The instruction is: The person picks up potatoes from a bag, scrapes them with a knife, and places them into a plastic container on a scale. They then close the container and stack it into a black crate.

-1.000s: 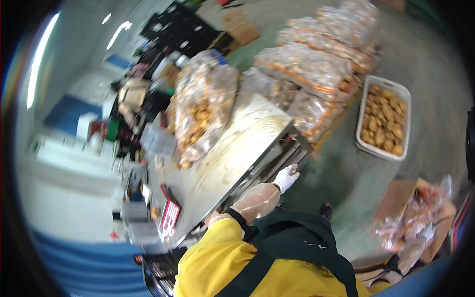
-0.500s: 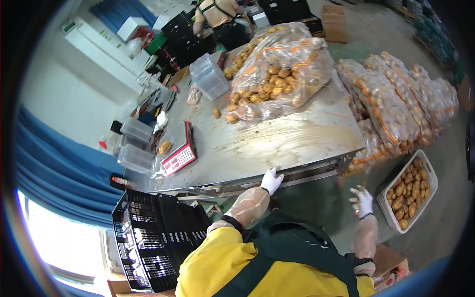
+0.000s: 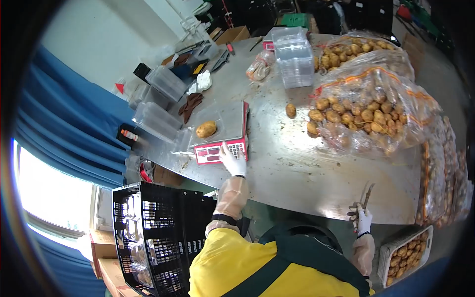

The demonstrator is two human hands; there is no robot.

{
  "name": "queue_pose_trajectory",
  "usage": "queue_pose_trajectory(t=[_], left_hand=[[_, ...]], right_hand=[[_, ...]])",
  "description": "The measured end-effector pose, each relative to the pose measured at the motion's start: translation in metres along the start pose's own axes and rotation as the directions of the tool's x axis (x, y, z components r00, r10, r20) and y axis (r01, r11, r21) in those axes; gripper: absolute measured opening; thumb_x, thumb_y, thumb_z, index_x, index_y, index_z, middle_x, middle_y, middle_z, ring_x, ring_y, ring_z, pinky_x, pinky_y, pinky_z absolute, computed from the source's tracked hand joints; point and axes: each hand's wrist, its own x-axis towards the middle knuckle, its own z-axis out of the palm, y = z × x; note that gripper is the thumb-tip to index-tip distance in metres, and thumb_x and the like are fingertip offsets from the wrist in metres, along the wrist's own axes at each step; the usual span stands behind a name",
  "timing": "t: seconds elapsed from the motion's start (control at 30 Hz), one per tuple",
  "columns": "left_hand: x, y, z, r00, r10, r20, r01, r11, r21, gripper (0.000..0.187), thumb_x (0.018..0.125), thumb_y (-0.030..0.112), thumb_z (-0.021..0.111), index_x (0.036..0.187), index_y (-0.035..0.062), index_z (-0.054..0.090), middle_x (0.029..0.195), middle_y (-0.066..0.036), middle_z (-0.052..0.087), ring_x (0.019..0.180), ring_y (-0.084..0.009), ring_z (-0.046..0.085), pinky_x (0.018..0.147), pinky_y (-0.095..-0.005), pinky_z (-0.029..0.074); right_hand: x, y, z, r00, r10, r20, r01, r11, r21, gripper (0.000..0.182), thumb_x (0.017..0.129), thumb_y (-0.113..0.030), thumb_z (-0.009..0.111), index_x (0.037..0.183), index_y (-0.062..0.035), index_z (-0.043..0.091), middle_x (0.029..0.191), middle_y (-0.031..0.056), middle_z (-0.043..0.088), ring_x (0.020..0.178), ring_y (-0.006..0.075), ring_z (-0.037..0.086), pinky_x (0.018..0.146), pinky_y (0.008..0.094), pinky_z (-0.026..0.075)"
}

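Note:
My left hand (image 3: 232,161), in a white glove, reaches the red and white keypad of a weighing scale (image 3: 221,152). Its fingers are spread, with nothing in them. On the scale's plate lies a clear plastic tray (image 3: 213,115) with one potato (image 3: 206,129) in it. My right hand (image 3: 363,219), gloved with soiled fingertips, is at the table's front edge. It is closed around a slim dark two-pronged tool (image 3: 367,196), whose exact kind I cannot make out. One loose potato (image 3: 291,110) lies beside a clear bag of potatoes (image 3: 371,111).
Stacked clear trays (image 3: 294,59) stand on the metal table (image 3: 277,171). More trays (image 3: 158,121) and a brown cloth (image 3: 190,106) lie left. A white crate of potatoes (image 3: 405,255) is at lower right, filled sacks (image 3: 440,173) behind. Black crates (image 3: 163,237) stand lower left.
The view has swung left. My left hand has gone from the table's edge to the scale's keypad. My right hand has come to the table's edge, and the tool now shows in it.

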Motion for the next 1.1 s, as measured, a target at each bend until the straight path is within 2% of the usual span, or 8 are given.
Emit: queue_pose_trajectory(t=[0.2, 0.33, 0.53, 0.8, 0.87, 0.9, 0.97, 1.1], left_hand=[[0.084, -0.035, -0.007, 0.999, 0.039, 0.035, -0.045, 0.983, 0.178, 0.078, 0.074, 0.007, 0.068, 0.143, 0.0111, 0.032, 0.133, -0.024, 0.038, 0.122, -0.0388, 0.036, 0.102, -0.047, 0.034], [0.098, -0.072, 0.015, 0.931, -0.247, -0.268, 0.284, 0.953, 0.107, 0.079, 0.074, 0.0, 0.064, 0.144, 0.005, 0.028, 0.134, -0.025, 0.036, 0.124, -0.0403, 0.036, 0.104, -0.0462, 0.032], [0.104, -0.11, 0.012, 0.911, -0.343, -0.23, 0.356, 0.934, 0.014, 0.073, 0.077, -0.002, 0.061, 0.142, -0.0006, 0.026, 0.135, -0.031, 0.033, 0.126, -0.043, 0.038, 0.106, -0.0468, 0.032], [0.126, -0.238, 0.018, 0.905, -0.419, -0.069, 0.424, 0.902, 0.081, 0.054, 0.087, 0.016, 0.06, 0.133, -0.0043, 0.04, 0.124, -0.024, 0.054, 0.113, -0.0342, 0.053, 0.097, -0.0394, 0.042], [0.133, -0.3, 0.031, 0.744, -0.603, 0.289, 0.668, 0.686, -0.288, 0.047, 0.092, 0.027, 0.053, 0.132, 0.0045, 0.046, 0.118, -0.018, 0.058, 0.11, -0.0288, 0.055, 0.093, -0.035, 0.043], [0.132, -0.285, 0.028, 0.769, -0.6, 0.22, 0.626, 0.776, -0.073, 0.04, 0.094, 0.037, 0.045, 0.12, 0.0089, 0.056, 0.113, -0.014, 0.06, 0.101, -0.0253, 0.059, 0.086, -0.0337, 0.048], [0.136, -0.323, 0.037, 0.639, -0.592, 0.492, 0.766, 0.55, -0.334, 0.057, 0.095, 0.041, 0.045, 0.138, 0.0031, 0.041, 0.134, -0.017, 0.048, 0.111, -0.03, 0.055, 0.09, -0.0386, 0.049], [0.143, -0.354, 0.04, 0.513, -0.624, 0.59, 0.856, 0.427, -0.293, 0.067, 0.093, 0.055, 0.041, 0.128, -0.0005, 0.052, 0.114, -0.014, 0.061, 0.092, -0.027, 0.062, 0.074, -0.0351, 0.055]], right_hand=[[0.025, -0.035, 0.06, 0.995, 0.04, 0.096, -0.028, 0.992, -0.126, 0.023, 0.096, -0.02, 0.054, 0.112, -0.0029, 0.054, 0.083, 0.0117, 0.069, 0.047, 0.0112, 0.055, 0.031, 0.0228, 0.036], [0.036, -0.045, 0.072, 0.993, 0.017, 0.115, -0.003, 0.993, -0.115, 0.023, 0.096, -0.017, 0.052, 0.113, -0.0022, 0.053, 0.082, 0.0111, 0.068, 0.049, 0.0111, 0.057, 0.032, 0.0228, 0.037], [0.051, -0.058, 0.072, 0.99, 0.057, 0.125, -0.033, 0.982, -0.184, 0.022, 0.096, -0.014, 0.052, 0.115, -0.0022, 0.054, 0.081, 0.011, 0.068, 0.047, 0.0101, 0.056, 0.033, 0.0225, 0.037], [0.086, -0.086, 0.116, 0.957, -0.24, 0.164, 0.288, 0.85, -0.441, 0.036, 0.087, -0.014, 0.063, 0.119, 0.0002, 0.055, 0.083, 0.0085, 0.068, 0.064, 0.015, 0.062, 0.057, 0.0261, 0.047], [0.081, -0.125, 0.15, 0.888, -0.44, 0.135, 0.428, 0.681, -0.594, 0.046, 0.083, -0.013, 0.066, 0.126, -0.0024, 0.052, 0.1, 0.0119, 0.067, 0.087, 0.019, 0.063, 0.074, 0.0277, 0.048], [0.087, -0.132, 0.162, 0.795, -0.595, 0.119, 0.549, 0.621, -0.56, 0.052, 0.081, -0.013, 0.067, 0.129, -0.0042, 0.05, 0.111, 0.0142, 0.065, 0.101, 0.0213, 0.062, 0.083, 0.0287, 0.048], [0.098, -0.158, 0.186, 0.69, -0.712, 0.133, 0.648, 0.524, -0.553, 0.06, 0.08, -0.015, 0.067, 0.135, -0.0064, 0.045, 0.131, 0.0168, 0.053, 0.119, 0.0285, 0.052, 0.097, 0.0324, 0.042], [0.13, -0.18, 0.223, 0.721, -0.685, 0.104, 0.49, 0.398, -0.775, 0.069, 0.078, -0.023, 0.068, 0.138, -0.0055, 0.039, 0.136, 0.0202, 0.046, 0.119, 0.0341, 0.05, 0.098, 0.0365, 0.043]])
